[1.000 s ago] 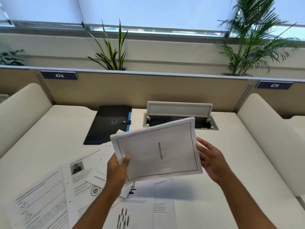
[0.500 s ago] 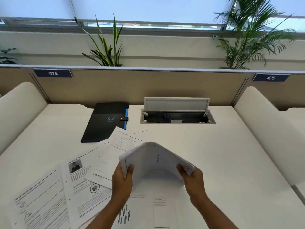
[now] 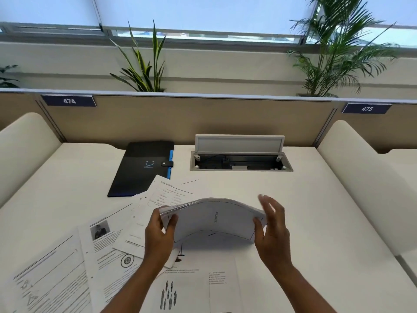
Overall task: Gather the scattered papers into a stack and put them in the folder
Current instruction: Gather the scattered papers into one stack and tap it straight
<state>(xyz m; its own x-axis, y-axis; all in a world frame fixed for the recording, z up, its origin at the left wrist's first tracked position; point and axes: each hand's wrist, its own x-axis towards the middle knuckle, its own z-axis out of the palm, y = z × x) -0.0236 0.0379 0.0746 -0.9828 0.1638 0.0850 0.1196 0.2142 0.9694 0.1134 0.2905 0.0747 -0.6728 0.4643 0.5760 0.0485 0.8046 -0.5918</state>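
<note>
A thin stack of white papers arches upward above the desk, held between both hands. My left hand pinches its left edge. My right hand presses its right edge with thumb and palm, fingers spread upward. Several loose printed sheets lie scattered on the desk: one with a small photo, one with diagrams at the near left, a form sheet, and one with small figures beneath my arms. A black folder with a blue spine and snap tab lies shut at the far left.
An open cable box with a raised lid is set into the white desk behind the stack. Cream padded side dividers flank the desk and a tan partition closes the back. Plants stand behind it.
The stack went from held up flat in my left hand to bowed between both hands low over the desk. My right fingers have now lifted and spread off its right edge.
</note>
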